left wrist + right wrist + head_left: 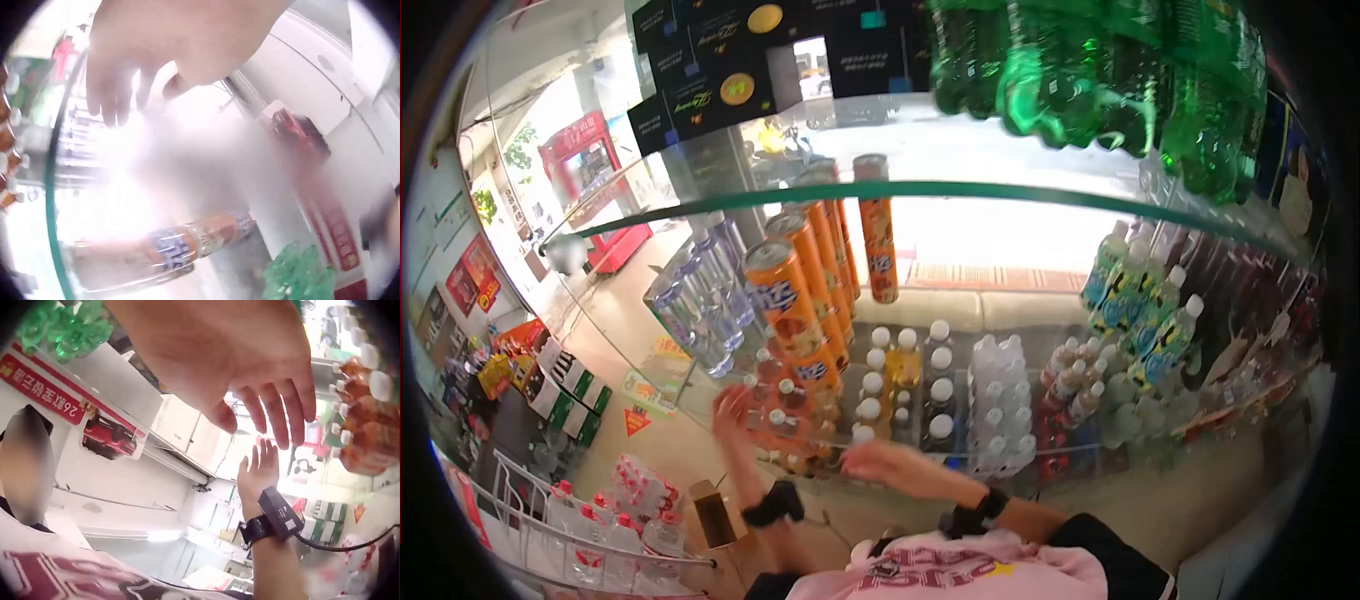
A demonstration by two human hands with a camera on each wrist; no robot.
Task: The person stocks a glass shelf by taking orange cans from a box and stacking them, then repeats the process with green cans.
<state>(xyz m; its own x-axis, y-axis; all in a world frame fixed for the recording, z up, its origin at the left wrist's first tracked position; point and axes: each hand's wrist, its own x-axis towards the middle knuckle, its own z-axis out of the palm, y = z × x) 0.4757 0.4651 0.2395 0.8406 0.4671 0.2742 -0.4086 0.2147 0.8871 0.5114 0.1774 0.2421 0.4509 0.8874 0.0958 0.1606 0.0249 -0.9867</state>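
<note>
In the head view my left hand is raised beside dark bottles with pale caps, its fingers extended and holding nothing. A short way to its right, my right hand reaches in front of the shelf's lower edge near white-capped bottles. The right wrist view shows the right hand with fingers spread and nothing in them, the left hand upright beyond. In the left wrist view the left hand hangs with straight fingers above the glass shelf edge. Stacked orange soda cans stand just past it.
A glass shelf edge crosses above both hands. Green bottles stand on it. Water bottles and a wrapped clear-bottle pack share the rack with blue-green labelled bottles. Lower left are a wire rack and a cardboard box.
</note>
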